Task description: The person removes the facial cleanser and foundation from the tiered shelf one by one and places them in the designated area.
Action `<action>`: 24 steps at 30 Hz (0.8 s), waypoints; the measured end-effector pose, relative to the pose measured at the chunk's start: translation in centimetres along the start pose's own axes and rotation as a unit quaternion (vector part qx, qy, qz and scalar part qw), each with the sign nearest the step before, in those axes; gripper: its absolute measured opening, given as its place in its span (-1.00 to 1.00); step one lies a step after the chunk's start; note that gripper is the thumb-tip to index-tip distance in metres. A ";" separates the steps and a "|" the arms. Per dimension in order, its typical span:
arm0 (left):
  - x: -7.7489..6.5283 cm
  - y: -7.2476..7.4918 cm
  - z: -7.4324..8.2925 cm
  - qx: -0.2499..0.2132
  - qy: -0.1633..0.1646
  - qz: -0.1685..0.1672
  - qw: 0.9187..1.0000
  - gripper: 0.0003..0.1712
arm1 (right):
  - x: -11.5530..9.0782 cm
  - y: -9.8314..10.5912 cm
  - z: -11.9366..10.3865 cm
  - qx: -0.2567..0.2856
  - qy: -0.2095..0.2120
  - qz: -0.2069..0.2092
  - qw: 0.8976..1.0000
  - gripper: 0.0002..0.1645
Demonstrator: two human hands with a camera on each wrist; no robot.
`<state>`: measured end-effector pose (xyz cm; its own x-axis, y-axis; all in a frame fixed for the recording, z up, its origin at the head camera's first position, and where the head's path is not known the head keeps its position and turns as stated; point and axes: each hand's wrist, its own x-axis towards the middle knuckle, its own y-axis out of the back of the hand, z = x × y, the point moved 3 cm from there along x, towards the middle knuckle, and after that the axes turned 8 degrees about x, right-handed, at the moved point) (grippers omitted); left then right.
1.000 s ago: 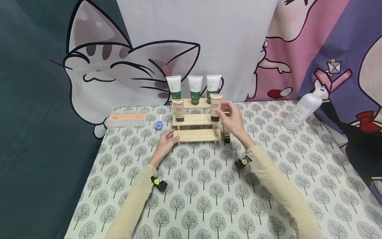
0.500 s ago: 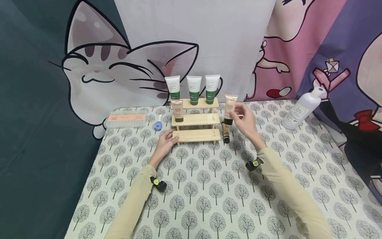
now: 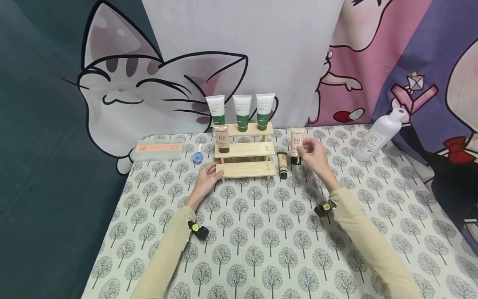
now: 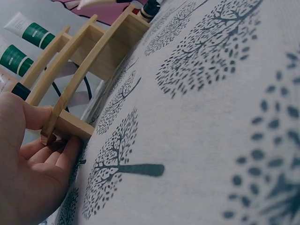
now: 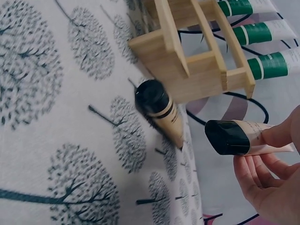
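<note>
The right hand (image 3: 315,156) pinches a BB tube (image 3: 296,140) to the right of the wooden stand (image 3: 246,169), and I worry that a tug from the left hand (image 3: 206,177), gripping the stand's end, could topple the white-and-green tubes (image 3: 242,111).

from the wooden stand (image 3: 247,148), open surface (image 3: 246,253) spreads at 6 o'clock between the forearms (image 3: 164,253). the left hand (image 3: 206,179) blocks 8 o'clock. at 4 o'clock a gold tube (image 3: 282,163) leaves a narrow gap beside the stand; the right hand (image 3: 314,158) with its bb tube (image 3: 296,141) fills 3 o'clock; past it, room runs to a white bottle (image 3: 379,138). green-and-white tubes (image 3: 242,112) and a backdrop (image 3: 242,29) bar 12 o'clock.
</note>
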<state>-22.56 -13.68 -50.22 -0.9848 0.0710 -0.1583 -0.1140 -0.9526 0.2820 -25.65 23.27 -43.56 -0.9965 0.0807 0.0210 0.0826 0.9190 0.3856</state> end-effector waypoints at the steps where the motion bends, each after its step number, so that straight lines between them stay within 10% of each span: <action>1: 0.0 0.0 0.0 0.000 0.001 0.000 1.000 -0.28 | 0.0 0.0 0.2 -0.002 -0.003 -0.003 1.000 -0.53; 24: 0.2 0.1 -0.4 0.006 -0.001 0.005 1.000 -0.27 | 0.0 0.3 4.0 -0.079 -0.059 -0.060 0.993 -0.46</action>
<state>-22.76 -13.85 -50.60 -0.9862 0.0617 -0.1535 -0.1052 -0.9499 0.2944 -25.59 25.10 -47.09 -0.9900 0.0271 -0.1382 -0.0491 0.8532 0.5193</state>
